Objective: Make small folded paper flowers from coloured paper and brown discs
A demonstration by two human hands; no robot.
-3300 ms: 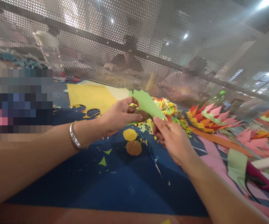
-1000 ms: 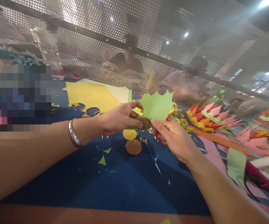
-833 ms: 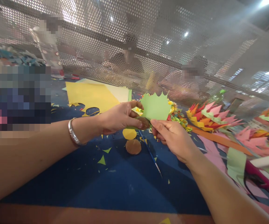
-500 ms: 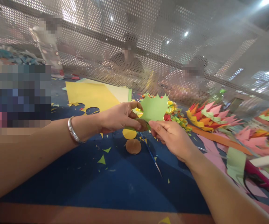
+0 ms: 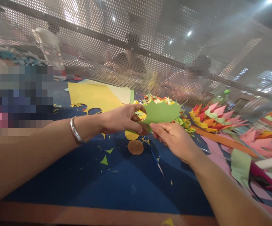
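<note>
The left hand [image 5: 120,119] is closed, thumb over fingers, on the green paper [image 5: 163,112] and a brown disc [image 5: 144,126]. The right hand [image 5: 173,139] pinches the paper just beside it. The paper fans out above mid-table [image 5: 117,185]. Its spikes are cut, and it looks only partly joined to the disc. Below lie a spare disc [image 5: 136,147], a yellow disc [image 5: 131,135] and a brush [image 5: 156,158]. Spiky pieces [image 5: 211,118] are piled to the right.

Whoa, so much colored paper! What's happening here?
A person is holding a green paper with a spiky cut edge, pinched between the left hand and the right hand above a blue table. On the table below lie a brown paper circle, a yellow circle, a thin blue stick and small scraps. Yellow sheets lie farther back, and spiky strips are piled to the right.
</note>
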